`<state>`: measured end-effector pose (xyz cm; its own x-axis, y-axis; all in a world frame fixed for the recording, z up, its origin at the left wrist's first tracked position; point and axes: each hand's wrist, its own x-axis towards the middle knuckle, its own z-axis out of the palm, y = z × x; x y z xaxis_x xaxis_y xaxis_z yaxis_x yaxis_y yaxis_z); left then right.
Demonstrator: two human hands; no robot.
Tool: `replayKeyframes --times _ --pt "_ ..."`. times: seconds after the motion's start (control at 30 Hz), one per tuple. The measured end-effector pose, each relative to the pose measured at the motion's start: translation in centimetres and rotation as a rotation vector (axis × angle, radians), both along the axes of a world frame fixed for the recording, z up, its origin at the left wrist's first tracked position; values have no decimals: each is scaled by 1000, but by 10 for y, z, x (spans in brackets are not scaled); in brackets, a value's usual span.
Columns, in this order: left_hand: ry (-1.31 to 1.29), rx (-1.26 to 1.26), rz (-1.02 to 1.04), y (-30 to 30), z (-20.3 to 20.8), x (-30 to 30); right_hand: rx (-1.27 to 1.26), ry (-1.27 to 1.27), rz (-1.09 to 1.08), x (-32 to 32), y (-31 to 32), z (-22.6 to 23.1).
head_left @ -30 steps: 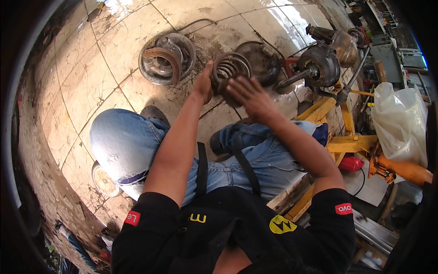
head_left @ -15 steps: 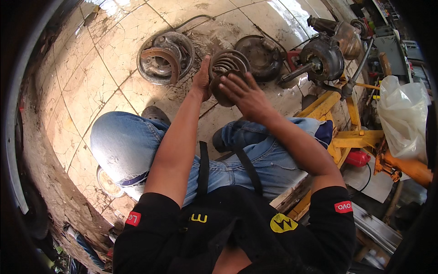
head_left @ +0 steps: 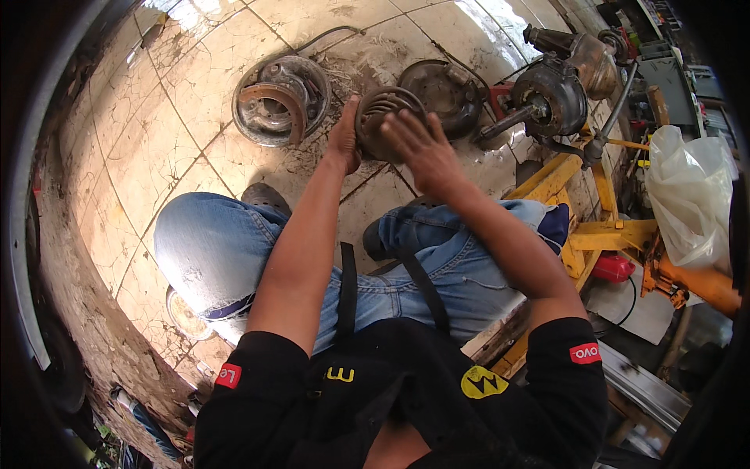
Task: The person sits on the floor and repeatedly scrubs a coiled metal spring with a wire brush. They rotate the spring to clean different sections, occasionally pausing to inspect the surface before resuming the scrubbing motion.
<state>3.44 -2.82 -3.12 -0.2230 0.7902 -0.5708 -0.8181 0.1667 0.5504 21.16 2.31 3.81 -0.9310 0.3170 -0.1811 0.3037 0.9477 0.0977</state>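
Just beyond my knees I hold a dark, round metal part [head_left: 383, 103] ringed with coil-like ridges. My left hand [head_left: 344, 139] grips it from the left side, its thumb and fingers partly hidden. Over its near right side lies my right hand [head_left: 430, 156], fingers stretched and slightly spread; whether the fingertips touch it is hard to tell. On the floor to the left rests a round brake backing plate [head_left: 311, 76] with a rusty curved brake shoe [head_left: 297, 117] on it. A second, darker backing plate [head_left: 437, 92] lies right behind the held part.
At right stands an axle assembly with a dark drum [head_left: 553, 94] and a shaft toward me. Nearer are a yellow metal frame [head_left: 613, 237], a red object [head_left: 612, 267] and a whitish plastic bag [head_left: 687, 195]. A dark cable [head_left: 328, 33] curves across the tiled floor [head_left: 129, 172].
The ringed part has tilted, and its near disc-shaped end shows less. My right hand has shifted slightly right, its fingers more raised. My left hand keeps its place.
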Motion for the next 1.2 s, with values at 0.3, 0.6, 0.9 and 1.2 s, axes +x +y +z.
replayKeyframes --times 0.3,0.6,0.9,1.2 --pt "36 -23 -36 -2 -4 0 70 71 -153 -10 14 9" --pt "8 -75 -71 -4 0 -1 40 121 -214 -12 17 7" --pt "-46 -23 -8 -2 13 5 -98 122 -130 11 -7 10" --pt "-113 58 -23 0 11 0 -142 -33 -35 10 -35 10"
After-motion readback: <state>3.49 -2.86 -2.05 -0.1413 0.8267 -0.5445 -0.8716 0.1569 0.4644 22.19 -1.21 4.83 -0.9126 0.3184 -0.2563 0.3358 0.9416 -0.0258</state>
